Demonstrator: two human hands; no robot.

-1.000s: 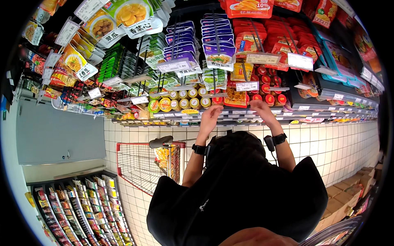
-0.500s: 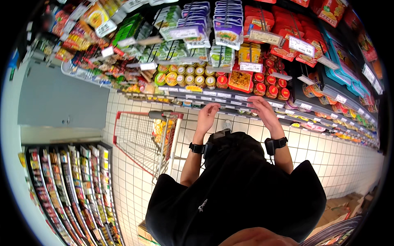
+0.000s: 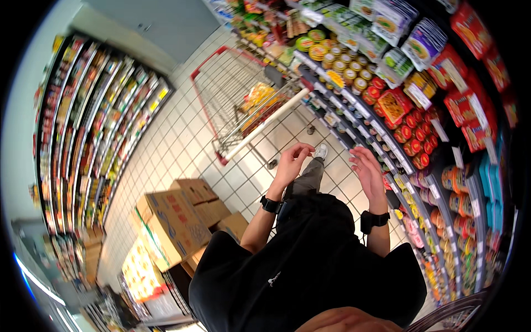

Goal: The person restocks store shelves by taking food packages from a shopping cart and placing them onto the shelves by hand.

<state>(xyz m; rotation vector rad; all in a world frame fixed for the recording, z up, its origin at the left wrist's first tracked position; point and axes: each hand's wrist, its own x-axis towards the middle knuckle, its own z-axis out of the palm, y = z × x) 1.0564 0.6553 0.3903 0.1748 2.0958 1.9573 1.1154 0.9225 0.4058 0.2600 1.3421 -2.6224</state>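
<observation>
Left grip [image 3: 291, 164] — loosely curled, narrow; cart handle [image 3: 266, 126] apart, ahead-left | Right grip [image 3: 368, 171] — wide, fingers parted; near shelf [image 3: 377, 126] front edge.

Access is remaining clear from above into the shopping cart [image 3: 228, 91], whose wire walls are barring sideways entry; a yellow package [image 3: 259, 95] is taking up room inside it. To the right of the cart, the stocked shelf [image 3: 387, 138] is standing close, leaving only a narrow gap near the cart's handle end. On the near side of the cart, bare floor tiles [image 3: 251, 180] are separating it from cardboard boxes [image 3: 177, 224], which are obstructing the lower left. Left of the cart, a wide tiled strip is lying open as far as the opposite shelf [image 3: 94, 127]. Near the cart's handle, a shoe [image 3: 321, 150] is occupying floor space.
</observation>
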